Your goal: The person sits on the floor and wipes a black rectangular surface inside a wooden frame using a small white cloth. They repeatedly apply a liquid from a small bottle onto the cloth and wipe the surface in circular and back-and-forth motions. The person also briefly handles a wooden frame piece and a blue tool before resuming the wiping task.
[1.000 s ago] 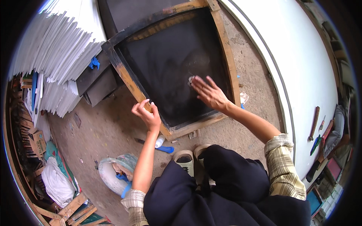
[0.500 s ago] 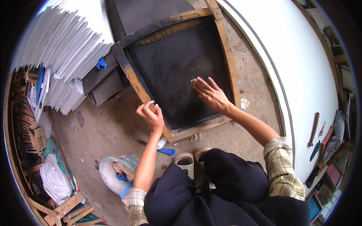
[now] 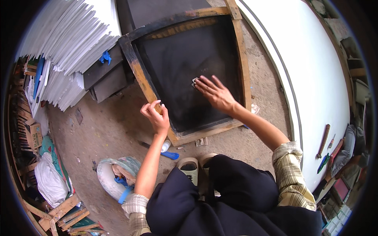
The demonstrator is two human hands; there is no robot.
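A wooden frame (image 3: 245, 67) with a dark, smoky black panel (image 3: 177, 59) inside it stands tilted in front of me. My left hand (image 3: 156, 118) is closed around the frame's left rail, near its lower end. Across the panel reaches my right hand (image 3: 217, 96), palm down with fingers stretched. Its fingertips press a small white wad (image 3: 194, 82), perhaps cloth or paper, against the black surface; most of the wad is covered by the fingers. Faint lighter smears show on the panel close to this hand.
A tall stack of white sheets (image 3: 75, 35) rises at the left. Near my feet lie a white bottle (image 3: 165, 146) and a blue-ended tool (image 3: 169, 155). A stained bucket (image 3: 104, 175) holding rags stands lower left. A large white board (image 3: 315, 59) fills the right, with hand tools beside it.
My right hand has slid slightly left and up over the panel, taking the white wad with it. The left hand keeps its grip on the frame. The whole view has shifted a little.
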